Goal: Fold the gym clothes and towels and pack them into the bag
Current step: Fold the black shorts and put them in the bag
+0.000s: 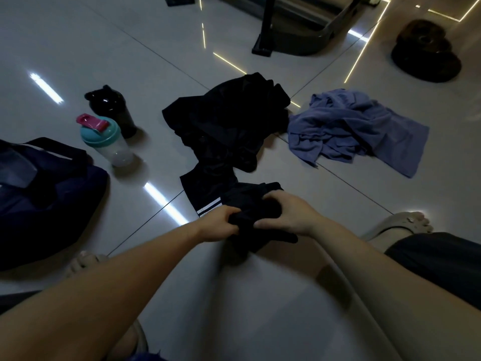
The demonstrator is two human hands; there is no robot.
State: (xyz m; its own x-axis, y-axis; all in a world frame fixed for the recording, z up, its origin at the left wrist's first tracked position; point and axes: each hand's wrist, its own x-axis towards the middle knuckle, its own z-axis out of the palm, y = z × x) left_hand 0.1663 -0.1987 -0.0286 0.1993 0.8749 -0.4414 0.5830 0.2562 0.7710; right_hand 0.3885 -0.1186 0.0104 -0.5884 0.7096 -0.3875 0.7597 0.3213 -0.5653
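Observation:
Both hands grip one black garment (250, 212) bunched on the tiled floor in front of me. My left hand (221, 225) clutches its near left edge, and my right hand (289, 214) holds the right side. Black shorts with white stripes (203, 188) lie just beyond, partly under the garment. Farther back sits a crumpled pile of black clothes (229, 115). A rumpled blue towel (356, 126) lies to its right. The dark navy bag (44, 196) rests on the floor at the left, its top open.
A clear shaker bottle with a teal lid (106, 142) and a black bottle (114, 108) stand left of the pile. Stacked weight plates (424, 50) sit far right, and an equipment frame (299, 35) stands at the back. My sandalled feet (400, 225) flank the work area.

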